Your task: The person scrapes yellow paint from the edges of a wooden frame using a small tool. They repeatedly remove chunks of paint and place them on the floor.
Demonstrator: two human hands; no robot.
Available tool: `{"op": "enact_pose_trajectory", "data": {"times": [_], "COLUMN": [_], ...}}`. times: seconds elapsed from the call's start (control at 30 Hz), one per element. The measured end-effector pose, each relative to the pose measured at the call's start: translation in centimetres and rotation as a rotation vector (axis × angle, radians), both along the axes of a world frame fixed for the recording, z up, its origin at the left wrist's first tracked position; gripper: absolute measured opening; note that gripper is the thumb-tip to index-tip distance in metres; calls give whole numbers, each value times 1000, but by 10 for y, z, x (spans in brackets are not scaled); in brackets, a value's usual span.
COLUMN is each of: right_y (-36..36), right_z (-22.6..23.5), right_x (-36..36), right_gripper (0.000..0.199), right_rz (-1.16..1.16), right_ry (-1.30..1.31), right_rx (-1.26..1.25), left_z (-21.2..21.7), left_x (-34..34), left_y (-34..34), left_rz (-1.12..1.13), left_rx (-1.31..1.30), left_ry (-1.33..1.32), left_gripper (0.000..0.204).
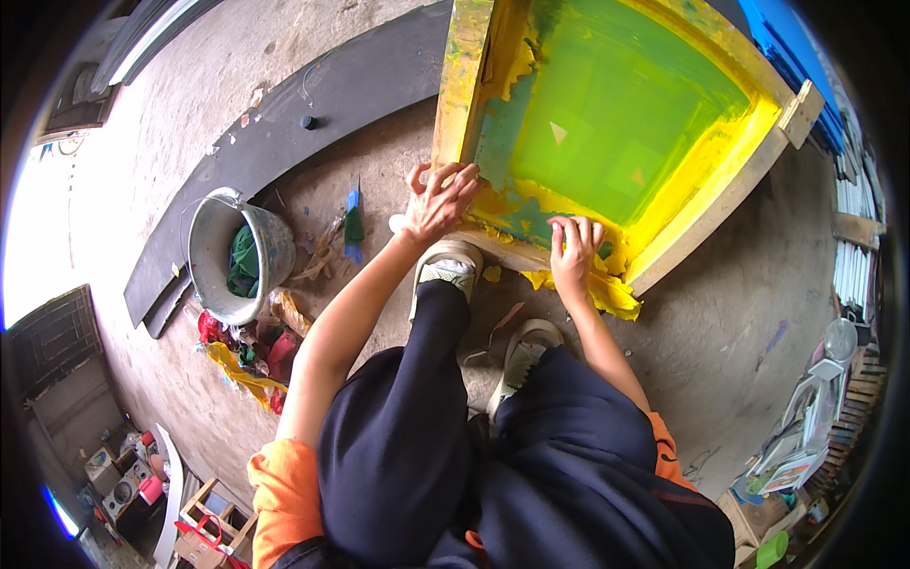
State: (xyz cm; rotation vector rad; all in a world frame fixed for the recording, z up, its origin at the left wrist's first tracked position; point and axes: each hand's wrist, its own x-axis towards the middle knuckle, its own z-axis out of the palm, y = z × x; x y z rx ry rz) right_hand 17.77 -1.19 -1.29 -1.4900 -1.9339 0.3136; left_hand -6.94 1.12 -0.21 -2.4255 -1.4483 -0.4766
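Note:
A wooden screen-printing frame lies tilted in front of me, its green mesh smeared with thick yellow ink along the borders. My left hand grips its near left corner with bent fingers. Further right, my right hand curls its fingers over the near rail, beside a clump of yellow ink hanging off the edge. Both thumbs are mostly out of sight. Just below the near rail are my shoes on the floor.
A grey bucket holding dark green cloth stands at left, with coloured rags beside it. A blue-handled scraper lies nearby. Behind them stretches a long dark board. Blue sheets and stacked white panels line the right.

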Motion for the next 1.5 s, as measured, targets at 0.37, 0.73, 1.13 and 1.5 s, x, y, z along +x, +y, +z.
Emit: {"op": "enact_pose_trajectory", "data": {"times": [0.37, 0.73, 1.13, 1.5], "right_y": [0, 1, -1, -1], "right_z": [0, -4, 1, -1], "right_x": [1, 1, 3, 6], "right_gripper": [4, 3, 3, 4], "right_rz": [-4, -9, 25, 47], "right_ry": [-10, -17, -16, 33], "right_rx": [0, 18, 11, -10], "left_z": [-4, 11, 8, -2], "left_x": [5, 26, 52, 47], "left_y": [-3, -8, -3, -15], "left_rz": [14, 116, 271, 138], "left_rx": [69, -22, 34, 34], "left_ry": [-48, -221, -319, -143], "left_gripper": [27, 17, 11, 22]}}
